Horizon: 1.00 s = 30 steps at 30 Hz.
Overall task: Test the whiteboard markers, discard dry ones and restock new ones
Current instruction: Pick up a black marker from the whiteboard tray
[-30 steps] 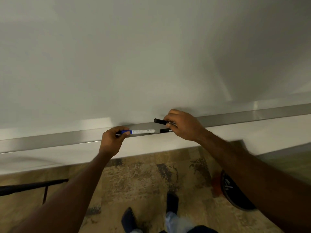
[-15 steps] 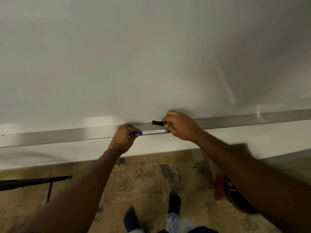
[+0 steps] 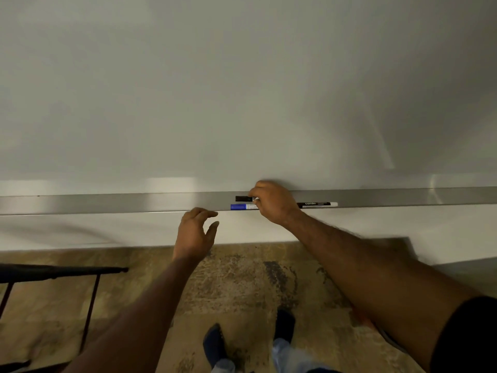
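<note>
A blue-capped marker (image 3: 243,207) lies in the metal tray (image 3: 107,203) under the whiteboard (image 3: 242,90). Just behind it, a black-capped marker (image 3: 243,198) pokes out from my right hand (image 3: 274,203), whose fingers curl over it at the tray. A white marker with black lettering (image 3: 318,204) sticks out to the right of that hand, lying in the tray. My left hand (image 3: 197,232) hovers below the tray's front edge, fingers loosely spread, holding nothing.
A dark metal frame (image 3: 61,273) juts in from the left above the patterned floor. My feet (image 3: 250,337) stand close to the wall beneath the tray.
My left hand has let go of the blue-capped marker and dropped below the tray. The blue marker now lies further right, against my right hand. A white marker shows to the right.
</note>
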Available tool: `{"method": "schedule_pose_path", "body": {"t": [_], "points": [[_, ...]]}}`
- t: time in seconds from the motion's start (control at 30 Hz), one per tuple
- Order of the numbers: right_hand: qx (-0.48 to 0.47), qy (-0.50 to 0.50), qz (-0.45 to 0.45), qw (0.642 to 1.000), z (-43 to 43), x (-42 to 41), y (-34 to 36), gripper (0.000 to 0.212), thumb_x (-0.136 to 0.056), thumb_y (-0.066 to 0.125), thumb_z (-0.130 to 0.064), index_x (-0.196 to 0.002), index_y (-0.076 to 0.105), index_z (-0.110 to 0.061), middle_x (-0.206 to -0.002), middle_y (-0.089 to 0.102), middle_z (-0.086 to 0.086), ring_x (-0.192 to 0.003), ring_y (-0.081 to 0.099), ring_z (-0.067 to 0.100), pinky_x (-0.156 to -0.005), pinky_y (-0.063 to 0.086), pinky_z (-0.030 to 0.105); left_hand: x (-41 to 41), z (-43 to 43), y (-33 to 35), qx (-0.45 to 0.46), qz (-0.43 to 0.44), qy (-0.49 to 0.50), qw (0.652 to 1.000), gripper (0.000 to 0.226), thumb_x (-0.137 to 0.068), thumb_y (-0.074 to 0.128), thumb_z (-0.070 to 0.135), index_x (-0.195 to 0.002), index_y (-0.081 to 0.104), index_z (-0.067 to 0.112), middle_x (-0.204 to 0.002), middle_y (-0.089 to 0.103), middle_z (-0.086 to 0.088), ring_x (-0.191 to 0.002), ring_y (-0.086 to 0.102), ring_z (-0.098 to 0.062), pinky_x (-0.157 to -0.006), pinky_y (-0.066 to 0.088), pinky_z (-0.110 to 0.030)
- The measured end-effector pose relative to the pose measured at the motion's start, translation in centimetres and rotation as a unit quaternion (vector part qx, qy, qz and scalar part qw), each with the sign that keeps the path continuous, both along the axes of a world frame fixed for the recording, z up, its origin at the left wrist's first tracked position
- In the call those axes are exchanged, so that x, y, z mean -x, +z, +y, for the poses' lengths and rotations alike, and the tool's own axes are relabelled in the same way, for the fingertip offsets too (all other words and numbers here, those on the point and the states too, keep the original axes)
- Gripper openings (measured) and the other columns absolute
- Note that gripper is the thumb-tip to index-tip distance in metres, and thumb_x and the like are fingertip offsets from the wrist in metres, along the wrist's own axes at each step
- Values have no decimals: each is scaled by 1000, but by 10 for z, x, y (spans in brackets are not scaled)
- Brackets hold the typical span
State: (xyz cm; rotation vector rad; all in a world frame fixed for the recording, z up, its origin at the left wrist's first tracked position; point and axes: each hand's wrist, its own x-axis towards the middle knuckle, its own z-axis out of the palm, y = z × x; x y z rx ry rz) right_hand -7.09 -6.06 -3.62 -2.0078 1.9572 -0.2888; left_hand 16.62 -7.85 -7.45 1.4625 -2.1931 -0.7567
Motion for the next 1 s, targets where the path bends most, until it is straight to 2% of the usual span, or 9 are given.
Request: {"method": "schedule_pose_path", "body": {"t": [0.17, 0.5, 0.63, 0.8, 0.93, 1.0], "points": [[8, 1, 8, 1000, -2, -7, -8, 23, -91, 56, -10, -108, 72, -16, -98, 62, 2, -91, 59, 24, -73, 52, 40, -14, 22, -6, -18, -3, 8, 1000, 21, -89, 69, 17, -110, 70, 17, -107, 66, 0, -104, 56, -20, -83, 43, -29], [-15, 14, 48, 999, -1, -9, -11, 31, -88, 52, -3, -111, 68, -16, -99, 59, 3, -92, 57, 24, -68, 47, 35, -15, 28, -7, -22, -22, 5, 999, 22, -90, 67, 20, -112, 70, 18, -109, 67, 1, -103, 57, -17, -86, 50, -32], [-14, 1, 38, 999, 0, -9, -10, 25, -92, 50, -8, -109, 68, -13, -104, 59, 3, -98, 56, 24, -75, 52, 41, -12, 20, -2, -6, -25, -10, 1000, 23, -90, 66, 21, -113, 70, 19, -109, 67, 1, -104, 58, -18, -87, 50, -35], [12, -21, 3, 1000, 5, -14, 4, 27, -97, 52, -23, -118, 65, -11, -115, 61, 3, -109, 54, 21, -86, 52, 40, -17, 11, 6, 21, -54, -34, 998, 25, -90, 66, 24, -115, 68, 18, -111, 66, -1, -104, 59, -22, -88, 50, -37], [26, 14, -4, 1000, 14, -39, 16, 30, -95, 58, -28, -117, 62, -10, -114, 60, 5, -106, 53, 22, -87, 51, 41, -32, 6, 14, 62, -123, -72, 988, 40, -92, 62, 36, -127, 60, 18, -124, 62, -3, -114, 57, -24, -93, 48, -40], [29, 25, -6, 999, 21, -59, 21, 34, -94, 58, -32, -121, 61, -11, -119, 60, 6, -111, 52, 22, -93, 49, 39, -48, 6, 18, 66, -159, -81, 982, 48, -93, 57, 44, -134, 54, 19, -135, 56, -3, -124, 52, -23, -100, 43, -40]]}}
